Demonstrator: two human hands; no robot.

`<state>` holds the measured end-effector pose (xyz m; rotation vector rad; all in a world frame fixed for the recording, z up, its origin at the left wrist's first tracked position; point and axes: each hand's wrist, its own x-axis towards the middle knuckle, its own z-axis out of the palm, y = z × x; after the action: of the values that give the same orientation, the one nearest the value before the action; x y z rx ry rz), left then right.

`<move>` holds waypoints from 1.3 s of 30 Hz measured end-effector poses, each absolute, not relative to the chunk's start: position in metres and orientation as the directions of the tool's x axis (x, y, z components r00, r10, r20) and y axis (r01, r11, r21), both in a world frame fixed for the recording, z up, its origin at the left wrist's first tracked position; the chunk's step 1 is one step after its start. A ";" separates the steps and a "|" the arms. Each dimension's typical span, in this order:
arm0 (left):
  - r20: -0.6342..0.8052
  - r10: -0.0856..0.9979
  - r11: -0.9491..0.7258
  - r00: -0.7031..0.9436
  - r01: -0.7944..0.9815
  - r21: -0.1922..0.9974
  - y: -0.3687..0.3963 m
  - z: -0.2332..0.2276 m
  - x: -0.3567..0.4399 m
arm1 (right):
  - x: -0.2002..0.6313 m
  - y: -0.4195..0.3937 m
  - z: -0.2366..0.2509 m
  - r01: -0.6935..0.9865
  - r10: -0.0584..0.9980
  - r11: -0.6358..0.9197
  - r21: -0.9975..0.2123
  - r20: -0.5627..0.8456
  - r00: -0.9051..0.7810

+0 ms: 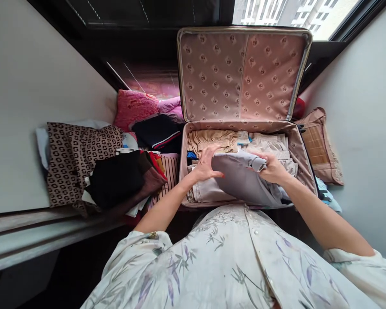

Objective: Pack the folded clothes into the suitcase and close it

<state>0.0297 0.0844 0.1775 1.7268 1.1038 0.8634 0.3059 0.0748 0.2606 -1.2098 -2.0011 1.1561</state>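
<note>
Fingers first: the left hand (pixel 206 165) has its fingers spread open and pressed flat against the side of a folded grey fabric garment (pixel 241 178), while the right hand (pixel 272 168) has its fingers curled shut around the garment's rolled top end. That garment sits mid-frame, over the front half of the big open pink-lined suitcase (pixel 296 141), on top of folded beige clothes (pixel 212 139) already packed in there. Looks light, soft and floppy to me, probably a bit slick, so I'd hold it along the folded edges with both hands or it'll come undone. Left of the case there's a messy pile of clothes (pixel 116 176) with a brown patterned piece (pixel 70 156) on a ledge by the white wall, window at the top.
</note>
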 end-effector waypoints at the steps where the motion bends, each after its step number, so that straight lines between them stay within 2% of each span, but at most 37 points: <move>1: 0.045 0.895 -0.212 0.443 0.335 0.918 0.087 0.167 0.030 | 0.311 0.073 0.259 0.401 0.883 0.219 -0.889 0.006 -0.470; 3: -0.060 0.815 -0.204 0.577 0.383 0.901 0.092 0.152 0.033 | 0.318 0.072 0.257 0.337 0.877 0.199 -0.920 0.014 -0.481; 5: -0.100 0.766 -0.263 0.635 0.452 0.852 0.099 0.145 0.036 | 0.321 0.074 0.255 0.278 0.872 0.205 -0.938 0.045 -0.488; 7: -0.058 0.737 -0.379 0.673 0.483 0.790 0.107 0.151 0.034 | 0.322 0.078 0.257 0.244 0.865 0.231 -0.942 0.084 -0.494; 10: 0.033 0.731 -0.488 0.682 0.489 0.723 0.118 0.183 0.019 | 0.324 0.085 0.266 0.253 0.867 0.304 -0.918 0.156 -0.473; 14: 0.160 0.770 -0.577 0.618 0.567 0.588 0.106 0.240 -0.018 | 0.329 0.091 0.267 0.302 0.829 0.469 -0.830 0.295 -0.476; 15: 0.155 0.763 -0.598 0.628 0.592 0.540 0.096 0.248 -0.025 | 0.329 0.091 0.259 0.321 0.797 0.527 -0.787 0.327 -0.508; 17: 0.051 0.751 -0.609 0.659 0.660 0.440 0.071 0.246 -0.032 | 0.329 0.086 0.230 0.380 0.722 0.637 -0.670 0.348 -0.597; 19: -0.135 0.750 -0.582 0.647 0.743 0.330 0.043 0.220 -0.030 | 0.326 0.074 0.185 0.455 0.669 0.698 -0.553 0.276 -0.690; 21: -0.329 0.733 -0.553 0.596 0.803 0.223 0.017 0.177 -0.023 | 0.321 0.058 0.132 0.503 0.613 0.720 -0.478 0.098 -0.784; 23: -0.492 0.685 -0.527 0.537 0.832 0.175 -0.001 0.134 -0.017 | 0.316 0.041 0.085 0.513 0.523 0.731 -0.449 -0.115 -0.845; 25: -0.596 0.639 -0.496 0.486 0.853 0.163 -0.011 0.103 -0.013 | 0.312 0.028 0.051 0.514 0.439 0.731 -0.449 -0.267 -0.858; 27: -0.652 0.607 -0.472 0.454 0.866 0.164 -0.014 0.088 -0.013 | 0.309 0.021 0.033 0.512 0.399 0.730 -0.452 -0.326 -0.857; 31: -0.713 0.593 -0.398 0.374 0.906 0.144 -0.012 0.087 -0.015 | 0.312 0.020 0.027 0.476 0.384 0.772 -0.422 -0.287 -0.878; 35: -0.779 0.553 -0.288 0.295 0.945 0.154 -0.009 0.091 -0.018 | 0.321 0.015 0.028 0.560 0.445 0.713 -0.423 -0.343 -0.827; 37: -0.796 0.498 -0.274 0.343 0.934 0.231 -0.004 0.094 -0.018 | 0.321 0.010 0.032 0.643 0.483 0.633 -0.431 -0.429 -0.763; 39: -0.731 0.539 -0.309 0.419 0.905 0.291 0.003 0.097 -0.016 | 0.316 0.004 0.038 0.714 0.553 0.558 -0.424 -0.452 -0.700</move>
<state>-0.0156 0.0028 0.0973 1.9829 1.2207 -0.6759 0.3157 0.0044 0.0383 -1.2501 -3.0025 1.0292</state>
